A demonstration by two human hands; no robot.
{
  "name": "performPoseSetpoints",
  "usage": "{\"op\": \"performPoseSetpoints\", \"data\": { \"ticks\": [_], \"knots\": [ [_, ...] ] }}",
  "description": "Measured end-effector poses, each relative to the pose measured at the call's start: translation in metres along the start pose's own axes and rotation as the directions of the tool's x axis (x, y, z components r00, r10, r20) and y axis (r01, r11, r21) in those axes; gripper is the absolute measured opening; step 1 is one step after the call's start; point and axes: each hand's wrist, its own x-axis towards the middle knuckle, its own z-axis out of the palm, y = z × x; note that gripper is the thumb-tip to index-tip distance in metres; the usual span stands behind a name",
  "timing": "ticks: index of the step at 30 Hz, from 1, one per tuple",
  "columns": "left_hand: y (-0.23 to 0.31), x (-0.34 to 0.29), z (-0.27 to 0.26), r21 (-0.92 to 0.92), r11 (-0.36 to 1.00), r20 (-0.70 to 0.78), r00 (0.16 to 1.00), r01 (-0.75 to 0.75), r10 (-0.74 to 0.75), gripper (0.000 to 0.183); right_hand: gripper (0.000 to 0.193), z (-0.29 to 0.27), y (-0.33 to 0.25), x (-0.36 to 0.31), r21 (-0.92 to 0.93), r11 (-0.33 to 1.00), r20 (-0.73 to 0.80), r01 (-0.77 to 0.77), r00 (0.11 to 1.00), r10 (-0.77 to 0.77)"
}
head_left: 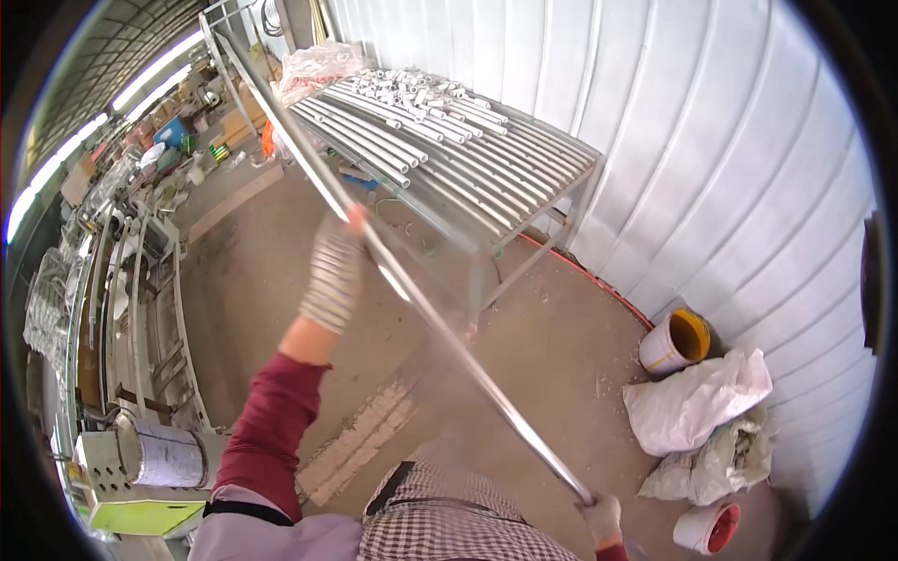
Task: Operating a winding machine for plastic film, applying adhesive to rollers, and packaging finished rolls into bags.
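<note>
A long, shiny metal tube (423, 301) slants through the air in front of me, from the upper left down to the lower right. Wrapped round its middle is my left hand (335, 273), in a pale ribbed work glove. My right hand (601, 520), also gloved, grips the tube at its lower end. Beyond the tube stands a metal rack (486, 245) with a slatted top. Several long white tubes (374, 148) lie side by side on the rack, and a heap of short tube pieces (402, 91) covers its far part.
By the white corrugated wall (786, 309) at right are a bucket with a yellow inside (659, 348), two white sacks (687, 407) and a bucket with a red inside (697, 528). A red hose (608, 287) runs along the wall's foot. Machinery (150, 458) and clutter line the left.
</note>
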Motion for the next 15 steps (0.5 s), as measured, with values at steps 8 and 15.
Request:
{"op": "performPoseSetpoints", "data": {
  "ticks": [8, 15],
  "knots": [
    [-0.282, 0.038, 0.183, -0.175, 0.693, 0.150, 0.714, 0.700, -0.684, 0.032, 0.042, -0.086, 0.035, 0.038, -0.127, 0.980, -0.171, -0.152, 0.977, 0.130],
    [-0.367, 0.129, 0.342, -0.240, 0.429, 0.261, 0.483, 0.871, -0.836, 0.034, 0.047, -0.193, -0.009, 0.110, -0.157, 0.912, -0.114, -0.378, 0.925, 0.364]
  ]
}}
